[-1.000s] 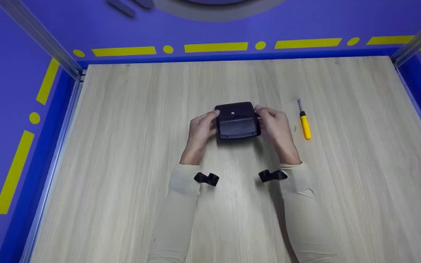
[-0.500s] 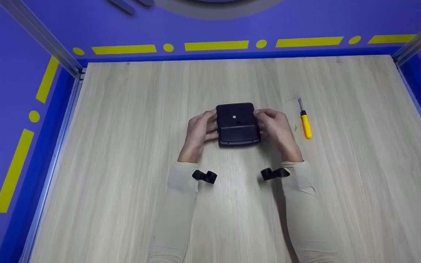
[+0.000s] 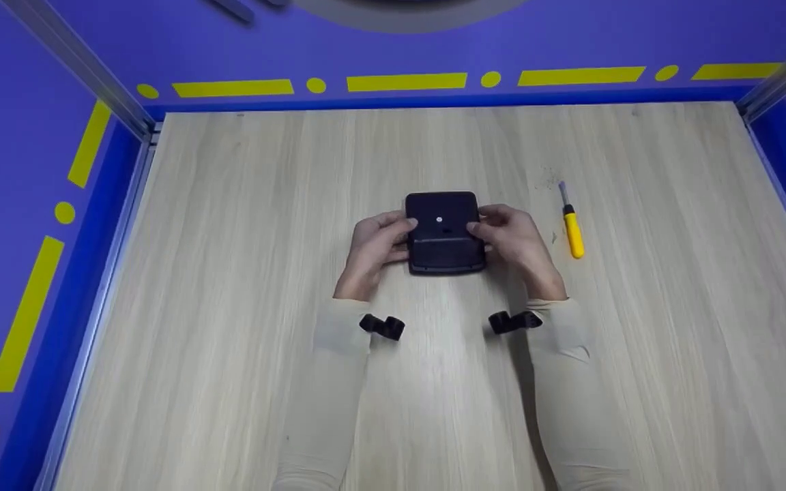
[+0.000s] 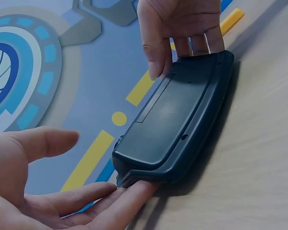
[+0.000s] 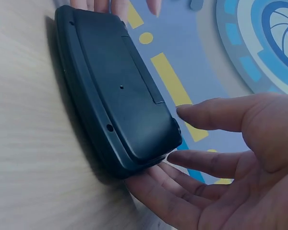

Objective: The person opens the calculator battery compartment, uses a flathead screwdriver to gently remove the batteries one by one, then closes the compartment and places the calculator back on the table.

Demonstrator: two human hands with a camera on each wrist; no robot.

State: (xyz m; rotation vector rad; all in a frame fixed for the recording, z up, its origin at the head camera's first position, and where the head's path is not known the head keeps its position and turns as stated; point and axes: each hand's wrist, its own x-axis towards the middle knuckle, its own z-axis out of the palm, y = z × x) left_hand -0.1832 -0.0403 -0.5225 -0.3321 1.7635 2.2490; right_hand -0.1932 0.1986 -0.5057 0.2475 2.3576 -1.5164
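A black plastic device [image 3: 442, 232] with rounded corners lies between both hands, its back with a raised section facing up. Seen close in the left wrist view, the device [image 4: 168, 110] shows a panel seam and small screw holes; its other side is hidden. At its left edge the left hand [image 3: 376, 249] touches with nearly straight fingers, partly underneath, its thumb held above the case. Opposite, the right hand [image 3: 512, 239] has its fingertips at and under the right edge. The right thumb [image 5: 206, 115] stands apart from the case.
A yellow-handled screwdriver [image 3: 573, 232] lies right of the right hand, tip pointing to the back. Dark specks [image 3: 547, 179] are scattered near its tip. Blue walls [image 3: 393, 54] with yellow marks border the wooden table [image 3: 243, 273] at back and sides.
The device has tilted from leaning up to lying flatter, its back now turned upward. Both thumbs have moved from its edges to over its top. The screwdriver stays in place.
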